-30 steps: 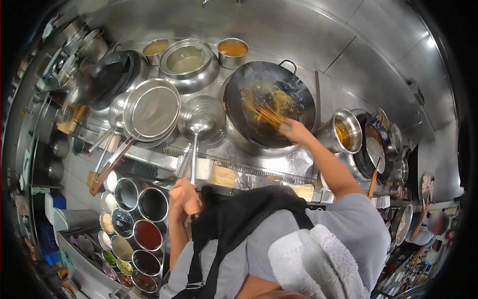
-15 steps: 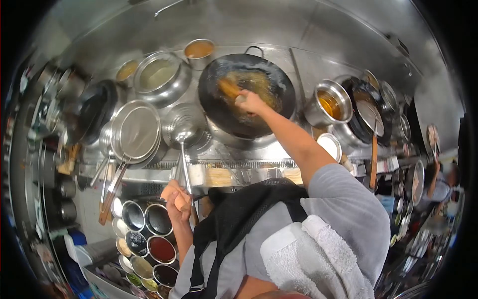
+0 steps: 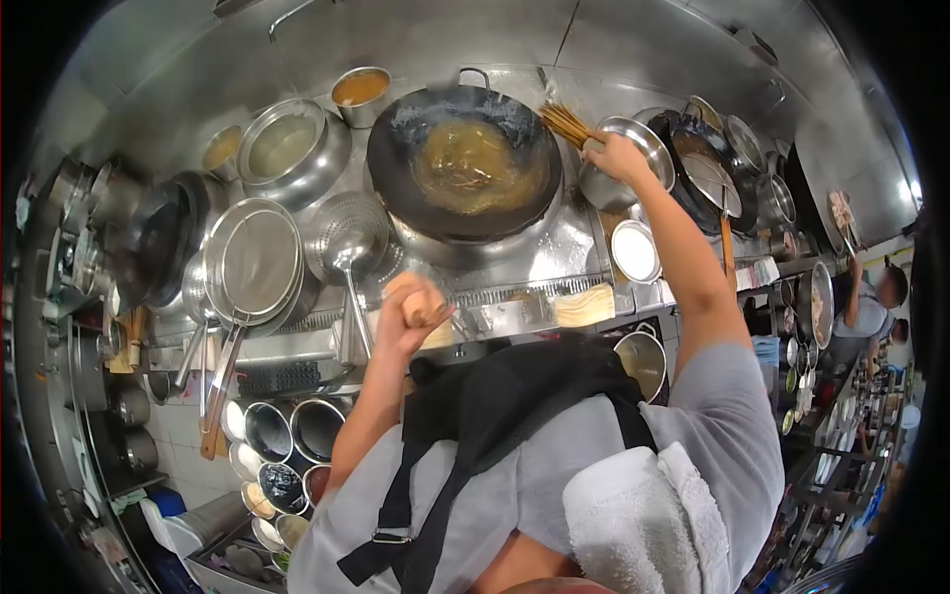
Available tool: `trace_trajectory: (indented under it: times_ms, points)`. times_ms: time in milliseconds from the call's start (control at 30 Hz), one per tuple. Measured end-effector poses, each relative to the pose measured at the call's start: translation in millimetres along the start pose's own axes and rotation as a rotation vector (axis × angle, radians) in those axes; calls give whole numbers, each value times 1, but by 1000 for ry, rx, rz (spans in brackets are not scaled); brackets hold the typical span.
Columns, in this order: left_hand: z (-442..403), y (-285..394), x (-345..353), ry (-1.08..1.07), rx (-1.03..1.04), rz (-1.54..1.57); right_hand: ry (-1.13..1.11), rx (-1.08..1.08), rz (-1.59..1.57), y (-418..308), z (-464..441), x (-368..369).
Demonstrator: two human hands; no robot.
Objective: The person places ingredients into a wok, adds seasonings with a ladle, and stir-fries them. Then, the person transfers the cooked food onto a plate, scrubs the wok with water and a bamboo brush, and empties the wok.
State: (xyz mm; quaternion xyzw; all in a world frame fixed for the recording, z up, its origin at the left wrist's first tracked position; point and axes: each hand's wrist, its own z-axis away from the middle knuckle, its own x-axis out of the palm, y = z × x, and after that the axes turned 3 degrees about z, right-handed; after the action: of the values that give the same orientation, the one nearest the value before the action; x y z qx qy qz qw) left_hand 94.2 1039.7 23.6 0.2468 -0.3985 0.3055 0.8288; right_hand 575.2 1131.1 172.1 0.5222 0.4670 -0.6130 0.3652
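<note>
My right hand (image 3: 619, 158) is closed around a bamboo wok brush (image 3: 564, 125), its bristles pointing up and left. The brush is outside the wok, off its right rim and in front of a steel pot (image 3: 606, 190). Murky, yellowish liquid lies in the big black wok (image 3: 391, 178), which has a loop handle at the back. In front of the wok, my left hand (image 3: 394, 327) is closed on a bunched peach-coloured cloth (image 3: 423, 300). Near that hand, a perforated ladle (image 3: 346, 233) rests on the stove.
Wire strainers (image 3: 254, 259) and a steel pot of pale liquid (image 3: 327, 163) stand left of the wok. Sauce containers (image 3: 267, 431) are at lower left. To the right sit a white-topped round container (image 3: 635, 250) and a dark wok (image 3: 683, 129). Other people (image 3: 861, 307) are at far right.
My right hand has lifted the brush out of the wok and carried it right, beside the steel pot. My left hand has risen with the cloth toward the stove's front edge.
</note>
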Motion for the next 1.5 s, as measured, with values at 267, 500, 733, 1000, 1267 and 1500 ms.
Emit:
trace_trajectory:
  times_ms: [267,500,733,1000,1267,1500]
  points:
    - [-72,3,45,-108,-234,-118,261,47,-819,-10,229,117]
    - [-124,-18,72,42,-243,-88,201,366,-1243,-2,312,111]
    - [-144,-33,48,-58,24,-231,-56,486,-1148,92,328,236]
    - [-107,-87,50,-73,175,-279,229,167,-856,123,330,234]
    - [-70,-113,50,34,313,-349,-55,318,-1328,142,317,244]
    - [-46,-124,52,76,427,-513,-281,297,-1430,159,328,241]
